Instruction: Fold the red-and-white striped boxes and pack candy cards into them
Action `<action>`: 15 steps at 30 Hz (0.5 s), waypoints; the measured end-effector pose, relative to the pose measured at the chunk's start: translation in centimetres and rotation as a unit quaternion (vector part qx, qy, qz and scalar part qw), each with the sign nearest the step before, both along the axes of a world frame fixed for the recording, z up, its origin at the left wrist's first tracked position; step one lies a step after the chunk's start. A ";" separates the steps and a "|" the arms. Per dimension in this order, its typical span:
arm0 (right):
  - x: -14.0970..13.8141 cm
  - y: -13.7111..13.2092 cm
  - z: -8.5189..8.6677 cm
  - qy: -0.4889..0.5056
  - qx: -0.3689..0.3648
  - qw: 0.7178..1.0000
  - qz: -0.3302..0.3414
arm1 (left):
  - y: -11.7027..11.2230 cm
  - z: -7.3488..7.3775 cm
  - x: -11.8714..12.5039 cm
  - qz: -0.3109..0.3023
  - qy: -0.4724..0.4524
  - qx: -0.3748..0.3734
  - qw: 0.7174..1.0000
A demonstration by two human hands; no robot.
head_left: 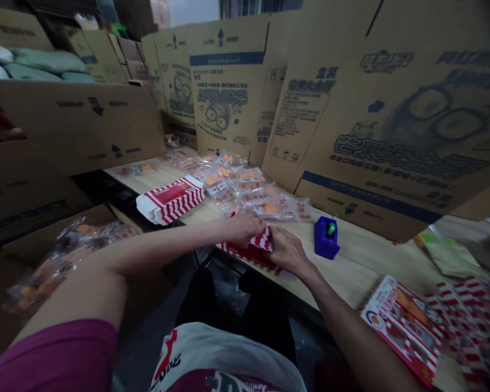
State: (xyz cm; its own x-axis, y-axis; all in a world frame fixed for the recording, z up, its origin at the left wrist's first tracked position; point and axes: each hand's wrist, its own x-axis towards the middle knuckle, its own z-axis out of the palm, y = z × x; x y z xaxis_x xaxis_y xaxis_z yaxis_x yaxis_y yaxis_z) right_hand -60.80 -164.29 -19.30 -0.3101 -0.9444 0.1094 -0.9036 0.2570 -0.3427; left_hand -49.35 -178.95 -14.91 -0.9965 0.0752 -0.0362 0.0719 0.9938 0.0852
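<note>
My left hand and my right hand meet on a red-and-white striped carton lying flat at the near edge of the wooden table. The left hand's fingers curl over the carton's far flap. The right hand presses on its right end, fingers bent. A second striped carton, folded into a box shape, lies to the left near the table edge. Behind both hands spreads a pile of clear packets with orange snacks. A small blue tape dispenser stands just right of my right hand.
Tall printed cardboard boxes wall the table's back and right. A stack of flat striped cartons lies at the near right. A cardboard box holding bagged orange packets sits low on the left. Green pouches lie at the far right.
</note>
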 end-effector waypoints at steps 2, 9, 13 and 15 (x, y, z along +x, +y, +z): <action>-1.4 0.4 0.1 -0.011 -0.006 1.000 -0.004 | -0.9 -0.4 2.4 0.063 0.139 0.066 0.986; -6.9 3.1 -1.0 -0.318 -0.183 0.924 -0.107 | -0.2 -9.1 6.6 0.366 0.479 0.482 0.636; -6.1 4.5 -3.8 -0.502 -0.294 0.801 -0.140 | 1.9 -11.1 0.5 0.183 0.345 0.692 0.607; -5.4 5.2 -5.2 -0.540 -0.324 0.763 -0.145 | 3.0 -10.3 -2.3 0.134 0.295 0.739 0.590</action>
State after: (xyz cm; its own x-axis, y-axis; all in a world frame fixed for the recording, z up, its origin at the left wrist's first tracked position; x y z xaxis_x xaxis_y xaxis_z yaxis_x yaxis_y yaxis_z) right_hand -66.23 -159.05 -24.46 -0.7359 -0.6747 0.0564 0.0597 -0.1476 -0.9872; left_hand -51.62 -175.93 -25.21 -0.7855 -0.5742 0.2308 0.3802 -0.1533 0.9121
